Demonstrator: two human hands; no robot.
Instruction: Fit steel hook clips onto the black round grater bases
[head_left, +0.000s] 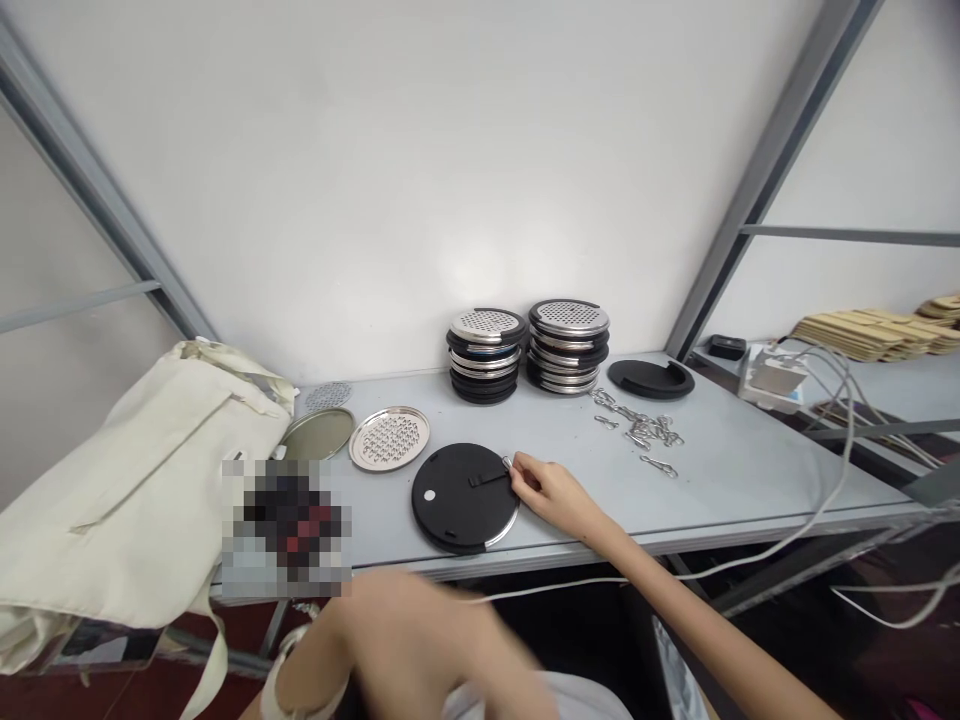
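Observation:
A round black disc (457,510) with a white dot and a short black strap lies flat near the table's front edge. My right hand (547,488) is closed in a pinch at its right rim, on a small metal clip (508,463) at the end of the strap. Part of that clip is hidden by the fingers. In the foreground, off the table, my left hand (442,640) is smeared by motion, so its fingers cannot be read. Left of the disc lie a silver perforated plate (390,440) and an olive round lid (319,436).
Two stacks of black and silver discs, the left stack (486,355) and the right stack (568,345), stand by the wall. Loose metal clips (649,430) and a black ring-shaped piece (651,379) lie rightward. A cream bag (142,480) covers the left end; a white cable (844,470) crosses the right.

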